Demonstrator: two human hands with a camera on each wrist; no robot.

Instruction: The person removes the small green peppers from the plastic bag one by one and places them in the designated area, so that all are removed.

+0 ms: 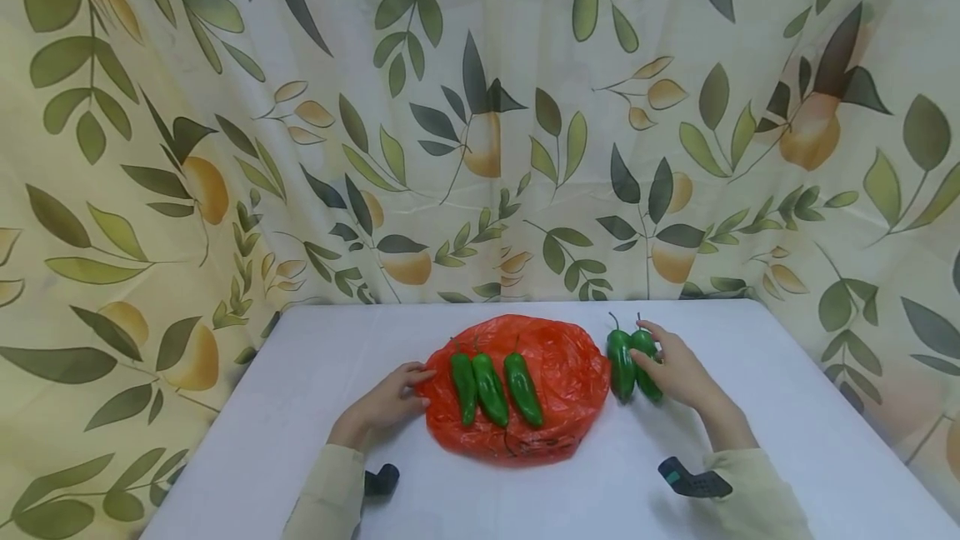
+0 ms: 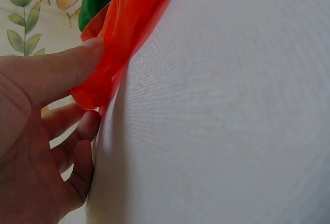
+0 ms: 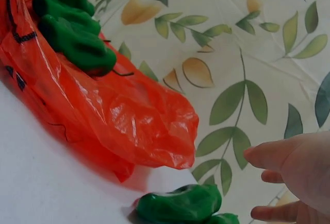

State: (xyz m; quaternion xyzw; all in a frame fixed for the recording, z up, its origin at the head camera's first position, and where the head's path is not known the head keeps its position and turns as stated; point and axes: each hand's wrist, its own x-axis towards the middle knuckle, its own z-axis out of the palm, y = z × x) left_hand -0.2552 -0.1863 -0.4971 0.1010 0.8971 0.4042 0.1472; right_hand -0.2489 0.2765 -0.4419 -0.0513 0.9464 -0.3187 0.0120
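A crumpled red plastic bag [image 1: 572, 386] lies on the table with three green peppers on top: a left one [image 1: 463, 388], a middle one [image 1: 490, 390] and a right one [image 1: 523, 390]. My left hand [image 1: 386, 401] is at the bag's left edge; in the left wrist view its thumb [image 2: 77, 67] and fingers pinch the red plastic. Beyond the bag's right side, two more green peppers lie side by side, one nearer the bag [image 1: 621, 365] and one farther right [image 1: 649, 390]. Over the farther one is my right hand [image 1: 678, 369], its fingers [image 3: 268, 154] extended and apart from the peppers.
A white cloth-covered table [image 1: 300, 373] carries everything. Behind and around it hangs a curtain [image 1: 525, 190] printed with leaves and fruit. Dark devices sit at the left wrist [image 1: 382, 480] and the right wrist [image 1: 693, 480].
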